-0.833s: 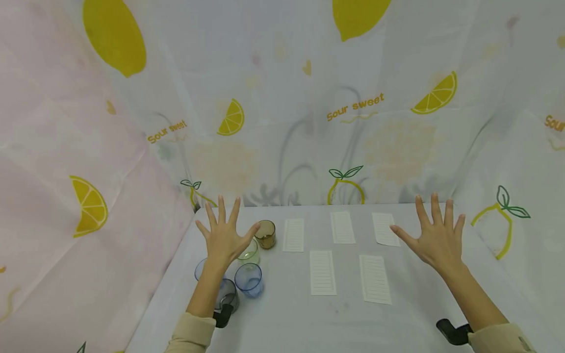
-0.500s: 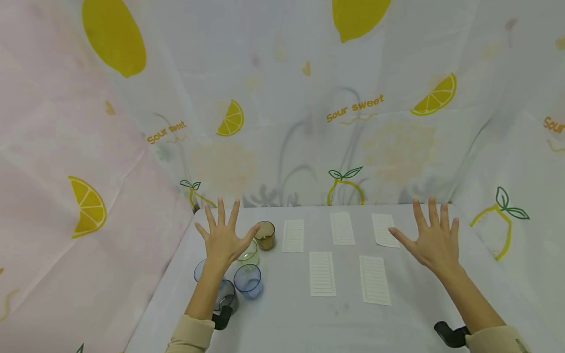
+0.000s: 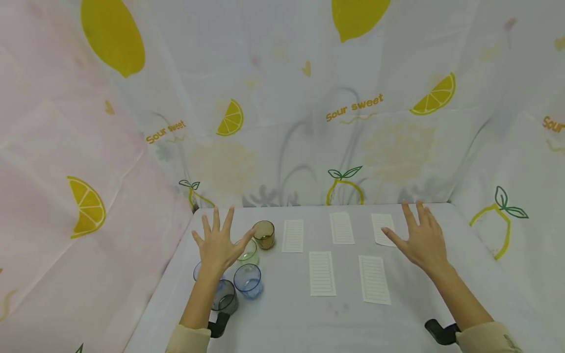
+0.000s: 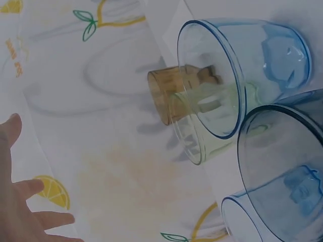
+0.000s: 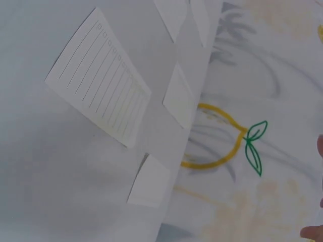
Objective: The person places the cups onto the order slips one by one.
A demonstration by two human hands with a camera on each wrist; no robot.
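My left hand [image 3: 216,248] is held in the air with fingers spread, over the cluster of glasses, and holds nothing. Close to its thumb are an amber glass [image 3: 264,235] and a pale green glass [image 3: 249,254]. A blue glass [image 3: 248,282] and a grey glass [image 3: 226,296] stand nearer me. Another blue glass [image 4: 242,222] is mostly hidden by the left forearm in the head view. My right hand [image 3: 424,245], also spread and holding nothing, hovers at the right, beside the back right sheet of lined paper [image 3: 382,228]. Only its fingertips [image 5: 313,233] show in the right wrist view.
Several lined paper sheets lie in two rows on the white table, including a front left sheet [image 3: 322,273] and a front right one [image 3: 374,279]. Lemon-printed cloth [image 3: 282,162] hangs behind and beside the table [image 3: 318,328]. Black straps [image 3: 441,332] sit at the wrists.
My right hand has moved left and turned slightly, its fingers drawing closer together. The left hand has shifted a little left and down. The glasses and papers stay put.
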